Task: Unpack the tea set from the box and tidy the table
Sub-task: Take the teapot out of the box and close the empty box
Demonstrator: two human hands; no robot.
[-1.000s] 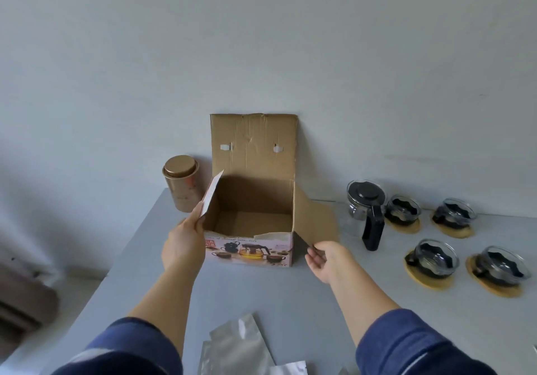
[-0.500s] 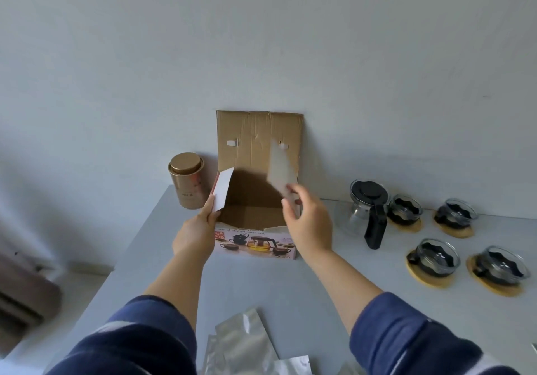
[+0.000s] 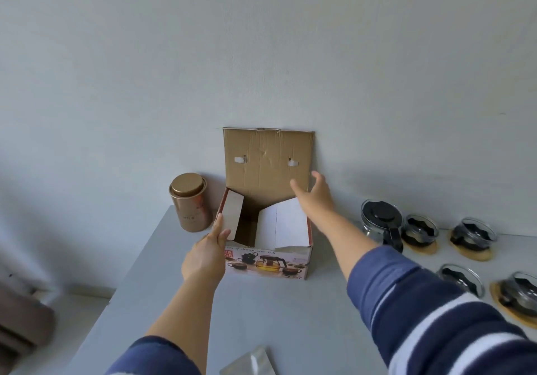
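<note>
Box (image 3: 268, 261) at centre of frame, on the grey table (image 3: 261, 316), its back against the wall. Tall back lid (image 3: 267, 159) stands upright against the wall. Right side flap (image 3: 286, 225) folded in over the opening; left side flap (image 3: 232, 212) tipped partly inward. What shows of the inside looks empty.

Left hand (image 3: 207, 254) at the box's near left corner, fingers fairly straight, fingertips against the left flap, pushing rather than gripping. Right hand (image 3: 315, 197) open, fingers spread, reaching up at the lower right of the back lid; holds nothing. Whether it touches the lid, cannot tell.

Tea set already out: glass teapot (image 3: 382, 223) at right just beside the box, four glass cups (image 3: 472, 234) on round coasters further right. Gold tin (image 3: 190, 202) to the left of the box, close to the wall. Silver foil bag (image 3: 250, 364) at the bottom edge of frame.

Judged step: closing the empty box.

Risks:
- Back lid brought down before the left flap is fully in: flap catches, creases, or springs out.
- Box is light and empty; a one-sided pull on the lid could slide it or tip it forward.
- Right forearm passes close to the teapot; a sweep outward could knock it or the nearest cup. Glass, so a tip matters.
- Box shoved left could bump the tin.
</note>
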